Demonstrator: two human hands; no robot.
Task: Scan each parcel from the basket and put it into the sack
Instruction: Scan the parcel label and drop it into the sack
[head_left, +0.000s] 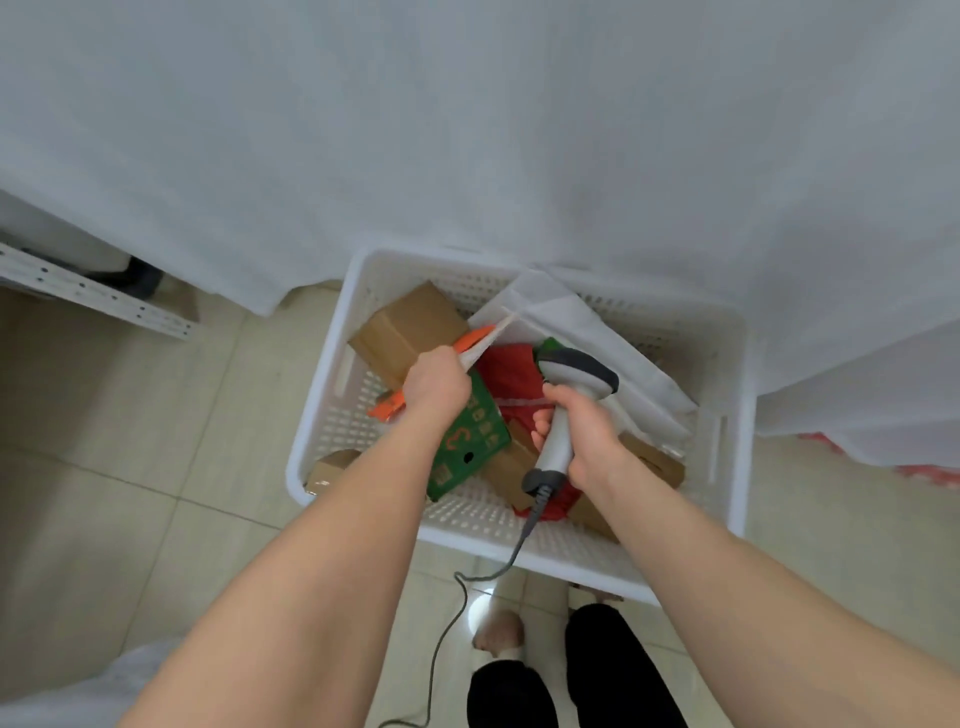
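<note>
Two bare forearms reached down over the basket (441, 255) on the tiled floor. Above the basket's middle, the left hand (436, 384) pinched the edge of a white sheet (571, 332) that lay across the far right corner, seemingly lifting it clear for scanning. The right hand (587, 431) was wrapped round the scanner (576, 366), its head aimed into the basket and its cable (457, 603) trailing over the near rim. Parcels lay inside: a brown box (410, 327), a green box (467, 441) and a red pack (511, 379). Whether the white sheet was a flat parcel or the sack was unclear. White cloth (467, 130) beyond the basket hid everything behind it, and no barcode showed.
</note>
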